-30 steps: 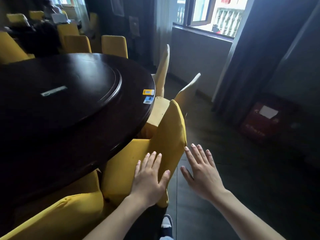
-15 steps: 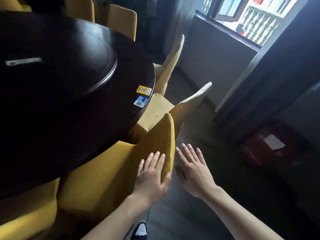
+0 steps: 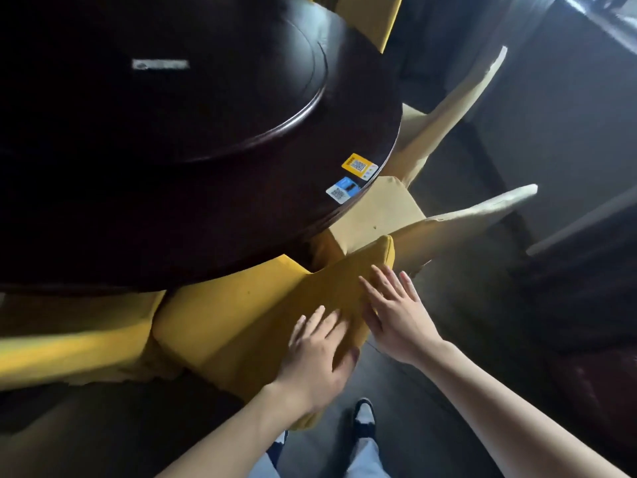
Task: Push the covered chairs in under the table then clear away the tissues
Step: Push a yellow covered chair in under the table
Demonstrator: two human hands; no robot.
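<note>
A yellow-covered chair (image 3: 241,315) stands at the near edge of the dark round table (image 3: 241,215), its seat partly under the tabletop. My left hand (image 3: 319,353) lies flat on the chair's back, fingers spread. My right hand (image 3: 393,313) presses flat against the top right edge of the same back, fingers apart. Two paler covered chairs (image 3: 458,219) (image 3: 444,112) stand further round the table on the right. A small pale strip (image 3: 160,64) lies on the turntable; I cannot tell what it is. No tissues are plainly visible.
Another yellow chair (image 3: 69,350) sits to the left at the table's edge. Two QR stickers (image 3: 358,166) mark the table rim. Dark floor (image 3: 482,305) stretches to the right toward a grey wall. My shoe (image 3: 365,417) is below the chair.
The view has tilted down and closer to the table. My right hand has come from hovering beside the chair back onto its edge. The chair sits further under the tabletop.
</note>
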